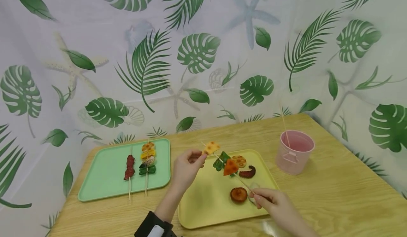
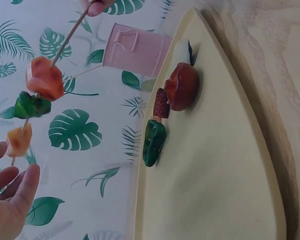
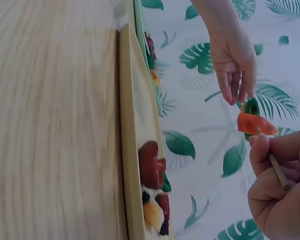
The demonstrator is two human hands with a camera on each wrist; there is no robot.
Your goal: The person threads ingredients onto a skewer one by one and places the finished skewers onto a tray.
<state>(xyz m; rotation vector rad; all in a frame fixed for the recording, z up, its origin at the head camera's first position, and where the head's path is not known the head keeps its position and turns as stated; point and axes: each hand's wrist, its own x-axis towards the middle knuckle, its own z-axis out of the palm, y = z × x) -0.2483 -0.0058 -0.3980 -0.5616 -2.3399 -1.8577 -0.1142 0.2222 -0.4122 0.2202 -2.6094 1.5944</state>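
Head view shows us holding a thin wooden skewer [image 1: 236, 178] slantwise above the yellow tray [image 1: 206, 201]. Our right hand [image 1: 275, 200] pinches its lower end, fingers curled round the stick, near the tray's right edge. Our left hand [image 1: 187, 168] pinches a yellow-orange food piece [image 1: 211, 147] at the skewer's upper tip. Lower on the stick sit a green pepper piece [image 1: 220, 161] and an orange wedge [image 1: 230, 167], close together.

On the yellow tray we see a round brown mushroom [image 1: 239, 194] just beside our right hand, a dark curved sausage piece [image 1: 248, 173] and a pale lotus slice [image 1: 239, 161]. From the left wrist view, the three threaded pieces hang in a row in the air, well clear of the tray.

To the left, on the wooden worktop [image 1: 334, 194], lies a green tray [image 1: 101, 173] carrying two finished skewers [image 1: 138, 166] side by side. To the right stands a pink bucket [image 1: 294, 152] with one stick leaning in it.
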